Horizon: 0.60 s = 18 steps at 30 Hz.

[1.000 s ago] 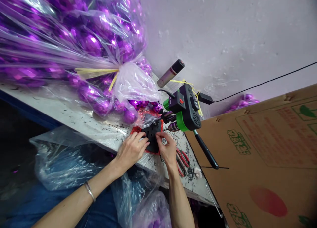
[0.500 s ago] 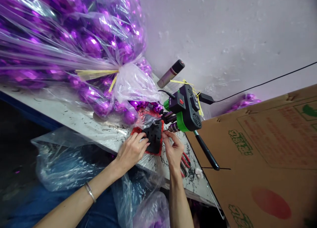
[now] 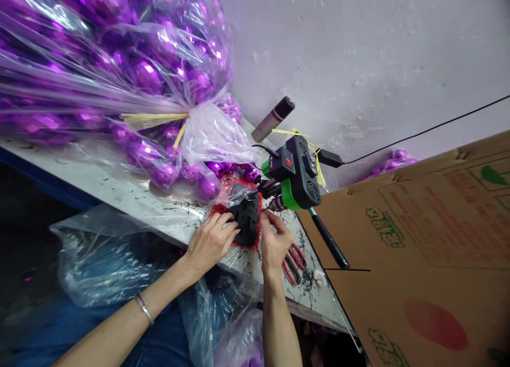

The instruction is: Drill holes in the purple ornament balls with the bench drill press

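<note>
A black plate-like block with red edges (image 3: 246, 222) lies on the worktable, below a small black and green drill-like machine (image 3: 303, 178) with a metal chuck. My left hand (image 3: 212, 240) rests at the block's left side, its fingers curled together with their tips at the black surface. Whatever is under those fingertips is hidden. At the block's right edge, close below the chuck, my right hand (image 3: 276, 242) pinches thumb and finger together on something too small to name. Red-handled cutters (image 3: 295, 264) lie just right of my right wrist.
Clear bags of shiny purple balls (image 3: 147, 77) fill the table's left and back. A spray can (image 3: 273, 118) stands by the wall. A large cardboard box (image 3: 418, 239) borders the right side. Short black scraps (image 3: 308, 284) litter the white tabletop (image 3: 119, 184).
My right hand and forearm have shifted slightly left, uncovering more of the red-handled cutters. My left hand stays in place at the block.
</note>
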### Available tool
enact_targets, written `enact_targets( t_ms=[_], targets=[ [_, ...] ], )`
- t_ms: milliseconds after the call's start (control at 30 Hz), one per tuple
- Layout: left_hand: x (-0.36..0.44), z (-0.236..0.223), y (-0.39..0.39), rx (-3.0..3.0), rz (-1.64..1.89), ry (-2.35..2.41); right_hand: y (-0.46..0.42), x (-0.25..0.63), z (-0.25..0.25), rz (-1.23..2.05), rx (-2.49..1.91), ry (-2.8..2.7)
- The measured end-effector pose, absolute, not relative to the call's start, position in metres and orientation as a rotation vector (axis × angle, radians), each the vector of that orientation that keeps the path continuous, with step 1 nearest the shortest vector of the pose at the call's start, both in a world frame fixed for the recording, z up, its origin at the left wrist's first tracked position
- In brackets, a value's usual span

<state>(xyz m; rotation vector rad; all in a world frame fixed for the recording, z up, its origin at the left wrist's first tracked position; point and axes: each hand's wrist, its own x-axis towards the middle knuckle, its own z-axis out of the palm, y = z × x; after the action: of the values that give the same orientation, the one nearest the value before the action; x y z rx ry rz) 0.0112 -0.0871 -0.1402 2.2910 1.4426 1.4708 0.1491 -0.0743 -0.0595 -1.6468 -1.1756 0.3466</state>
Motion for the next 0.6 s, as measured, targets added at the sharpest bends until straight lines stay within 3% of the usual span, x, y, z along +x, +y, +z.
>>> enact_targets(
  t_ms=[133,400,600],
  targets=[
    [0.009,-0.138,-0.085,2.163,1.522,1.426,-0.084,0.147,-0.058,0.224,-1.612,-1.049],
    [0.019,-0.112,-0.097,1.392,1.378,1.092,-0.139,0.122,-0.085,0.468,-1.393,-1.533],
    [0.026,-0.118,-0.109,1.285,1.255,0.904,-0.133,0.130,-0.091,0.523,-1.460,-1.392]
  ],
)
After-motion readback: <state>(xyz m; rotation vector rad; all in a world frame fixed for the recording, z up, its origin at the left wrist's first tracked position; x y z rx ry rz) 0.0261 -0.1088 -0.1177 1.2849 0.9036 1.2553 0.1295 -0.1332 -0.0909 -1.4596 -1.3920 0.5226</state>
